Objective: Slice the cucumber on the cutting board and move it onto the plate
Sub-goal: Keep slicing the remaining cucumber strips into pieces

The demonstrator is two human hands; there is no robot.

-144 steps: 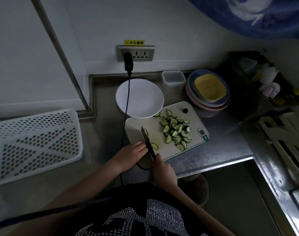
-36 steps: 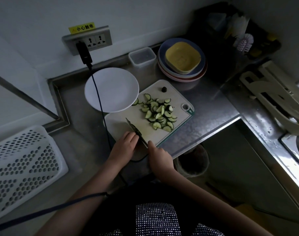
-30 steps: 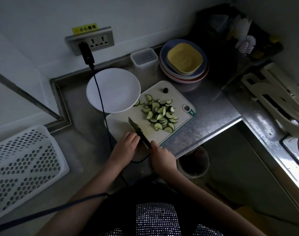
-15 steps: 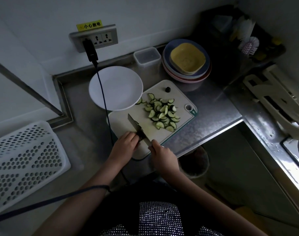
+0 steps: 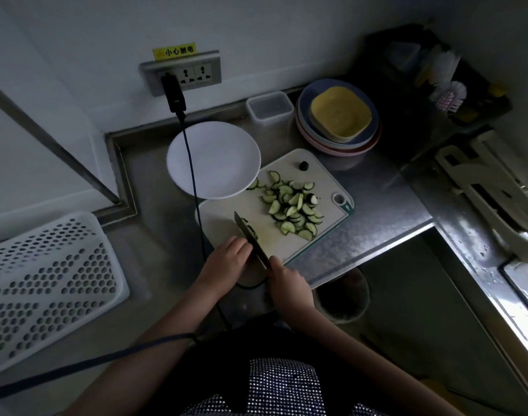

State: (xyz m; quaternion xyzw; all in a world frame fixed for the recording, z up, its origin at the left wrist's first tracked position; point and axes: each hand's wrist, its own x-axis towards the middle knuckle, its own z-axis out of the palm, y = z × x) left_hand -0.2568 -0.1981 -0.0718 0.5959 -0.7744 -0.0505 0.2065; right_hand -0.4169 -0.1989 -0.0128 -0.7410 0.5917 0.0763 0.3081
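The steel counter [image 5: 377,223] fills the middle of the view, with a white perforated basket [image 5: 46,283] at 9 o'clock and a stack of plates [image 5: 338,121] topped by a yellow dish at 1 o'clock. The cutting board [image 5: 226,217] lies tilted at the centre, its near corner toward the person. The white plate [image 5: 220,151] sits at the board's 11 o'clock, its rim overlapping the board's edge, and holds no slices. A dark cable [image 5: 193,187] runs from the wall socket [image 5: 181,72] across the plate and down past the board.

The right hand [image 5: 289,285], at the board's 6 o'clock corner, is clenched around the handle of the knife [image 5: 250,238], whose blade points toward 11 o'clock over the board. The left hand [image 5: 226,262] rests just to the blade's 8 o'clock side, fingers curled down against it; what it presses is hidden, so I cannot tell what it grasps. A dark bit of cucumber shows touching the blade's far side. The heap of slices [image 5: 292,205] lies apart from both hands, at 1 o'clock from the blade. One stem end [image 5: 303,166] sits alone near the board's far edge.
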